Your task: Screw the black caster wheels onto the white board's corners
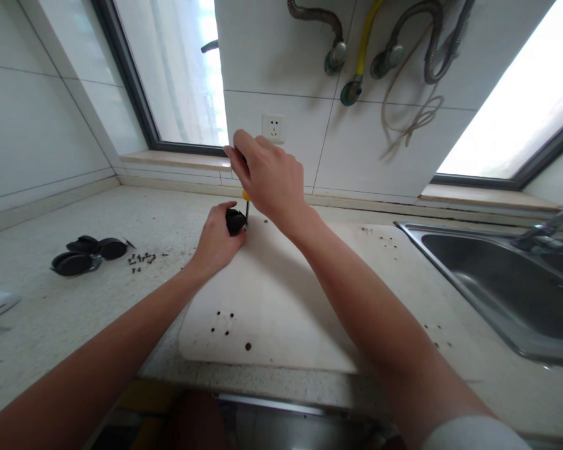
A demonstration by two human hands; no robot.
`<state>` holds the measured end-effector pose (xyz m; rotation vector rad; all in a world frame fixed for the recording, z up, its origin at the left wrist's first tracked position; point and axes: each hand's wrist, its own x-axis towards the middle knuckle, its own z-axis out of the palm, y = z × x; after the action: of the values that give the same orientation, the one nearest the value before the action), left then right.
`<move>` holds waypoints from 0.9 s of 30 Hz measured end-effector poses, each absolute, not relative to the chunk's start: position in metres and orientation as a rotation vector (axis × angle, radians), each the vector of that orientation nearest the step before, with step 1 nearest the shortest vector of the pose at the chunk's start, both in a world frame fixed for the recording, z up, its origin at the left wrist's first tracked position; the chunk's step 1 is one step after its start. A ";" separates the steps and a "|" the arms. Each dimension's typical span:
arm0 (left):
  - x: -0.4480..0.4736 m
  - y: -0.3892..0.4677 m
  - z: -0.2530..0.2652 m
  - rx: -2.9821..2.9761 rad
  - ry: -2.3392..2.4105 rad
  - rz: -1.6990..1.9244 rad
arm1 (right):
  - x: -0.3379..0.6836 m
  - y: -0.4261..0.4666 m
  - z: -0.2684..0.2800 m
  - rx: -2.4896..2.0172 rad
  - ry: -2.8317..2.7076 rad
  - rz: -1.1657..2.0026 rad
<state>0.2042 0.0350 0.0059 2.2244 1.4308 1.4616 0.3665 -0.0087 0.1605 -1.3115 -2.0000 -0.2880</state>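
Note:
A white board (281,300) with rounded corners lies flat on the counter, with groups of small holes near its corners. My left hand (216,240) is closed around a black caster wheel (235,222) at the board's far left corner. My right hand (273,175) is wrapped round the handle of a screwdriver (248,209), held upright above the caster. Only a yellow bit of the handle and the thin shaft show below the fist. The tip meets the caster's mount, but the screw there is too small to make out.
Several loose black casters (74,264) and scattered screws (141,260) lie on the speckled counter (136,215) to the left. A steel sink (488,275) with a faucet (544,234) is at the right. Pipes (434,59) and a socket (274,128) are on the tiled wall behind.

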 end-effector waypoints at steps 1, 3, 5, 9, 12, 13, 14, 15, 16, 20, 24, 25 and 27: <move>0.204 0.035 0.006 2.222 1.433 1.461 | 0.369 -0.007 0.160 -1.269 -2.040 -0.244; 0.204 0.035 0.006 2.218 1.436 1.461 | 0.374 -0.003 0.158 -1.123 -2.155 -0.140; 0.204 0.036 0.006 2.223 1.433 1.460 | 0.376 -0.001 0.154 -1.085 -2.123 -0.162; 0.204 0.037 0.005 2.224 1.427 1.461 | 0.371 0.000 0.150 -1.175 -1.989 -0.267; 0.204 0.037 0.005 2.213 1.438 1.463 | 0.365 -0.001 0.152 -1.063 -2.163 -0.096; 0.204 0.037 0.005 2.212 1.441 1.463 | 0.364 -0.001 0.153 -1.078 -2.157 -0.097; 0.204 0.037 0.005 2.212 1.441 1.463 | 0.362 -0.002 0.153 -1.132 -2.109 -0.141; 0.204 0.037 0.005 2.214 1.440 1.463 | 0.361 -0.002 0.154 -1.199 -2.042 -0.204; 0.204 0.037 0.005 2.216 1.437 1.462 | 0.361 -0.003 0.154 -1.248 -1.997 -0.248; 0.204 0.036 0.006 2.195 1.428 1.451 | 0.365 -0.004 0.157 -1.124 -2.189 -0.099; 0.204 0.036 0.007 2.191 1.429 1.434 | 0.363 -0.003 0.152 -1.235 -2.044 -0.182; 0.205 0.036 0.007 2.194 1.428 1.433 | 0.363 -0.002 0.151 -1.285 -1.967 -0.238; 0.205 0.036 0.007 2.191 1.424 1.437 | 0.365 0.002 0.150 -1.289 -1.943 -0.240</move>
<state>0.2046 0.0360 0.0072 2.1908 1.4237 1.4373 0.3647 0.0022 0.1496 -1.2894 -1.9434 -0.2403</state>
